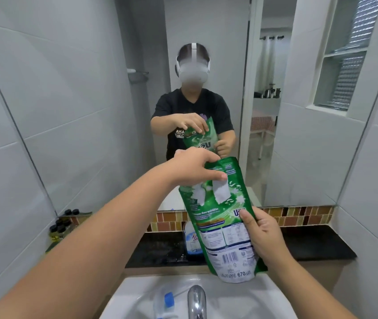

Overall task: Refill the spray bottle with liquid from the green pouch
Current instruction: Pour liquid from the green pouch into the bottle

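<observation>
Sagging softly, the pouch (222,217) is held upright above the sink (241,295). Its top corner is pinched by the left hand (195,166); its side is clasped by the right hand (261,236). Slippery, shifting weight is judged likely, so support low down is advised. The bottle (165,302) is cut off below.

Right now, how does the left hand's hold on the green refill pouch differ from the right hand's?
The left hand pinches the top edge of the green plastic refill pouch from above, fingers pointing down; the right hand clamps the pouch's lower right side. The left arm reaches far forward; the right stays nearer the body. Both keep the pouch upright, tilted, above the white ceramic sink.
</observation>
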Available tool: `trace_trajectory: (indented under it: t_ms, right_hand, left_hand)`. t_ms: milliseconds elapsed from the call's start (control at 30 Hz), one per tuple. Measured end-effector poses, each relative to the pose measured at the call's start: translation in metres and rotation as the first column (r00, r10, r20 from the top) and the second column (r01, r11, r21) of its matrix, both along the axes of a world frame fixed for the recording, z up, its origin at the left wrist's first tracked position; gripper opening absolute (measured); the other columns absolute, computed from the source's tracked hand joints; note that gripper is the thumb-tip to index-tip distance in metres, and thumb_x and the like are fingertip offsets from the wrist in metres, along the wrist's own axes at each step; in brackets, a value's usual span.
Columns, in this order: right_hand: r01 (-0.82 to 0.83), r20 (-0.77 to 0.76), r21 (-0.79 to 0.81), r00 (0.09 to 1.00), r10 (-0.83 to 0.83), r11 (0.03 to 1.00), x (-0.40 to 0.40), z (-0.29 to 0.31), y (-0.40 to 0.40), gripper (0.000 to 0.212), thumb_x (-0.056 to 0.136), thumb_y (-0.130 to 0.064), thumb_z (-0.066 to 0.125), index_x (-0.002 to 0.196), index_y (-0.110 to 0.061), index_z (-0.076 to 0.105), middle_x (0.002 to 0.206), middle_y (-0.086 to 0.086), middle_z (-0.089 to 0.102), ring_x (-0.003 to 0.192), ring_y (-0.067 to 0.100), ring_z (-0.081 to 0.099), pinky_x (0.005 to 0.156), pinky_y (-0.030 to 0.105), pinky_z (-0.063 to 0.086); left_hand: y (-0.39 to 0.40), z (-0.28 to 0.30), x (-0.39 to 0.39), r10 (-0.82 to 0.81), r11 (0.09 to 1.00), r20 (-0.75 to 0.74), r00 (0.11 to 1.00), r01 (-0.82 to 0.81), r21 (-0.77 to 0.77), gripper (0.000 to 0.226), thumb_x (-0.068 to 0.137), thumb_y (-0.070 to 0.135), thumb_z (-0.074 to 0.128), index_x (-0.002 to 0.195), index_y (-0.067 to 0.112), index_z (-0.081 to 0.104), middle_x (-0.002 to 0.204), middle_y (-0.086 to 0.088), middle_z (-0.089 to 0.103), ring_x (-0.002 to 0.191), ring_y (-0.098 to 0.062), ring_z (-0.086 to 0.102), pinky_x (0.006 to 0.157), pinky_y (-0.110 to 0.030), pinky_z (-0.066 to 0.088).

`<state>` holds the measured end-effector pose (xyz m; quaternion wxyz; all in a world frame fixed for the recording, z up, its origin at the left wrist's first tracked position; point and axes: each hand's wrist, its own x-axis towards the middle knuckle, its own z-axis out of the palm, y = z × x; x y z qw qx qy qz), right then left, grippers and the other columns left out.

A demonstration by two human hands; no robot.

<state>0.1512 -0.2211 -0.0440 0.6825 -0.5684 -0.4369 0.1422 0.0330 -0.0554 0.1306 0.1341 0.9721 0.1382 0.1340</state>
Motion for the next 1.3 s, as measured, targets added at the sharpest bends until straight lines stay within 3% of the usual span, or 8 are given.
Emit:
trace_trajectory:
  t_ms: [200, 333, 433, 567, 700, 867, 1067, 1300]
  right_hand:
    - [0.001, -0.15, -0.014, 0.989, -0.003, 1.0, 0.0, 0.002, -0.02, 0.039, 0.076, -0.058, 0.071, 0.089, -0.021, 0.07, 0.088, 0.01, 0.075, 0.081, 0.025, 0.072, 0.063, 0.03, 0.057]
    - [-0.01, -0.396, -0.007, 0.918, 0.007, 1.0, -0.003, -0.02, -0.038, 0.095, 0.04, -0.076, 0.08, 0.115, -0.022, 0.057, 0.105, 0.005, 0.073, 0.1, 0.026, 0.066, 0.082, 0.036, 0.053]
    - [-0.052, -0.73, 0.156, 0.666, 0.151, 0.986, -0.02, -0.045, -0.037, 0.134, 0.022, -0.07, 0.086, 0.139, -0.025, 0.042, 0.131, 0.009, 0.06, 0.121, 0.032, 0.052, 0.109, 0.05, 0.032]
    - [-0.041, -0.874, 0.312, 0.378, 0.304, 0.949, -0.043, -0.043, -0.026, 0.123, 0.023, -0.059, 0.092, 0.134, -0.027, 0.05, 0.127, 0.009, 0.063, 0.117, 0.029, 0.054, 0.103, 0.047, 0.032]
    - [-0.011, -0.865, 0.281, 0.43, 0.258, 0.96, -0.037, -0.031, -0.019, 0.069, 0.071, -0.059, 0.065, 0.132, -0.028, 0.055, 0.119, 0.01, 0.07, 0.113, 0.034, 0.061, 0.082, 0.048, 0.052]
    - [0.024, -0.85, 0.201, 0.501, 0.162, 0.979, -0.015, -0.027, -0.024, 0.052, 0.075, -0.062, 0.061, 0.119, -0.035, 0.064, 0.114, 0.007, 0.072, 0.112, 0.035, 0.062, 0.079, 0.046, 0.052]
    - [0.01, -0.818, 0.233, 0.542, 0.191, 0.972, -0.004, -0.028, -0.034, 0.061, 0.079, -0.065, 0.052, 0.131, -0.035, 0.056, 0.125, 0.008, 0.067, 0.112, 0.033, 0.064, 0.081, 0.043, 0.055]
    - [0.013, -0.805, 0.197, 0.573, 0.154, 0.98, 0.009, -0.032, -0.038, 0.062, 0.08, -0.068, 0.049, 0.132, -0.035, 0.055, 0.125, 0.008, 0.067, 0.11, 0.032, 0.065, 0.085, 0.046, 0.054]
  left_hand:
    - [-0.015, 0.013, 0.0, -0.187, 0.962, 0.049, 0.981, 0.193, -0.192, 0.018, 0.084, 0.044, 0.071, 0.071, 0.033, 0.067, 0.065, 0.013, 0.063, 0.061, -0.003, 0.055, 0.065, -0.032, 0.043]
    - [-0.027, 0.022, 0.001, -0.223, 0.942, 0.11, 0.969, 0.243, -0.232, 0.014, 0.084, 0.041, 0.072, 0.084, 0.027, 0.074, 0.086, -0.003, 0.074, 0.081, -0.025, 0.069, 0.08, -0.048, 0.054]
    - [-0.03, 0.031, 0.001, -0.211, 0.934, 0.16, 0.964, 0.248, -0.259, 0.017, 0.086, 0.038, 0.071, 0.09, 0.022, 0.075, 0.09, 0.0, 0.075, 0.084, -0.021, 0.07, 0.08, -0.046, 0.055]
    - [-0.03, 0.034, 0.0, -0.162, 0.925, 0.212, 0.964, 0.223, -0.308, 0.02, 0.086, 0.039, 0.07, 0.093, 0.021, 0.075, 0.093, -0.004, 0.075, 0.087, -0.028, 0.07, 0.084, -0.051, 0.053]
    - [-0.021, 0.024, -0.004, -0.076, 0.886, 0.225, 0.971, 0.169, -0.432, 0.019, 0.086, 0.042, 0.07, 0.093, 0.025, 0.076, 0.095, 0.002, 0.076, 0.091, -0.024, 0.071, 0.092, -0.05, 0.051]
    - [-0.005, 0.016, -0.005, 0.028, 0.937, 0.073, 0.997, -0.001, -0.348, 0.042, 0.093, 0.052, 0.055, 0.119, 0.02, 0.062, 0.12, -0.003, 0.066, 0.106, -0.019, 0.062, 0.097, -0.043, 0.046]
    - [0.012, 0.004, -0.024, 0.117, 0.913, 0.199, 0.973, -0.026, -0.408, 0.019, 0.092, 0.038, 0.063, 0.088, 0.021, 0.07, 0.092, -0.001, 0.073, 0.092, -0.021, 0.066, 0.089, -0.041, 0.052]
    - [0.021, -0.012, -0.028, 0.14, 0.884, 0.2, 0.97, -0.032, -0.466, 0.01, 0.088, 0.029, 0.07, 0.084, 0.02, 0.074, 0.085, 0.002, 0.075, 0.089, -0.02, 0.07, 0.087, -0.04, 0.054]
